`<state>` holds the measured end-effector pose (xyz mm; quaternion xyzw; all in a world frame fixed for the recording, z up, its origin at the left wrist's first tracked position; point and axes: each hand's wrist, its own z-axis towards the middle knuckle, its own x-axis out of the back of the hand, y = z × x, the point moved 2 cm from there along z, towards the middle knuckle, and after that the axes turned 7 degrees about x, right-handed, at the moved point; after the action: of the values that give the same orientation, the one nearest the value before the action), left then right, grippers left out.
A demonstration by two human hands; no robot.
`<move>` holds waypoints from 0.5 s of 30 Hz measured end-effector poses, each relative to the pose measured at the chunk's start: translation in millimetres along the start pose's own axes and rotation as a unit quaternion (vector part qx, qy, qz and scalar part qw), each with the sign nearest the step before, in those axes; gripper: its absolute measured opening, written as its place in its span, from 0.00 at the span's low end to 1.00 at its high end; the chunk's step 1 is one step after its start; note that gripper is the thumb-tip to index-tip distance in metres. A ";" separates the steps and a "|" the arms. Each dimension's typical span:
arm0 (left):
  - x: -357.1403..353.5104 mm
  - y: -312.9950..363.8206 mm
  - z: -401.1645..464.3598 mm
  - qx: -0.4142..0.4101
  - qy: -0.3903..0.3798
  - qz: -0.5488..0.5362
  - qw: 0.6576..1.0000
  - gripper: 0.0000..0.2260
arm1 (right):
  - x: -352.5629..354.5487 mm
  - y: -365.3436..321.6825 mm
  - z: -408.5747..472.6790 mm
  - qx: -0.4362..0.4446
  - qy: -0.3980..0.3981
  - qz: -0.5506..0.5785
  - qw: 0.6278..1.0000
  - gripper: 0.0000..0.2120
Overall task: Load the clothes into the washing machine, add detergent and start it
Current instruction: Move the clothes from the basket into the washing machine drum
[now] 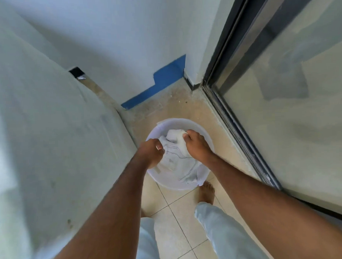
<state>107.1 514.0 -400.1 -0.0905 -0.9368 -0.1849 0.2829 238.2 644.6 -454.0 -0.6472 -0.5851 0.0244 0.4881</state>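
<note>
A bundle of pale clothes [179, 158] is grasped from both sides. The left hand [150, 152] is curled into the left edge of the fabric, knuckles up, with the thumbnail showing against the cloth; the right hand [197, 146] is clenched on a bunched white piece at the top right of the heap, fingers folded over it. Between the two hands a light garment with dark stitched seams is spread — it looks like denim, though that cannot be told for sure.

The clothes are held within a round white plastic basin [164, 183], which is set on the floor; a corner of fabric is draped over its near right rim. Just beside that rim a bare foot [206, 192] is planted on the cream floor tiles [179, 226], and light trouser legs are seen below it.

To the left the basin is flanked by a large pale surface [50, 143] — what it belongs to cannot be told. Behind the basin a white wall with a blue painted strip [164, 81] is met at the corner, and to the right a dark-framed sliding glass door [282, 125] is set along the floor.
</note>
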 end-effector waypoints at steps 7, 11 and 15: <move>70.7 23.6 -124.8 -0.027 0.053 -0.049 0.997 0.05 | 91.9 -116.9 -59.8 0.101 0.015 0.004 0.995 0.14; 121.6 41.3 -185.8 -0.057 0.094 -0.094 0.990 0.17 | 147.6 -189.4 -100.4 0.175 0.025 -0.011 0.984 0.16; 173.4 64.7 -237.5 -0.144 0.099 -0.094 0.980 0.48 | 199.2 -274.7 -147.6 0.261 -0.009 -0.044 0.964 0.17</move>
<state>100.0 490.1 -100.0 -0.0235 -0.8721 -0.3518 0.3394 188.3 666.9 -88.0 -0.4709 -0.5910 0.1603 0.6351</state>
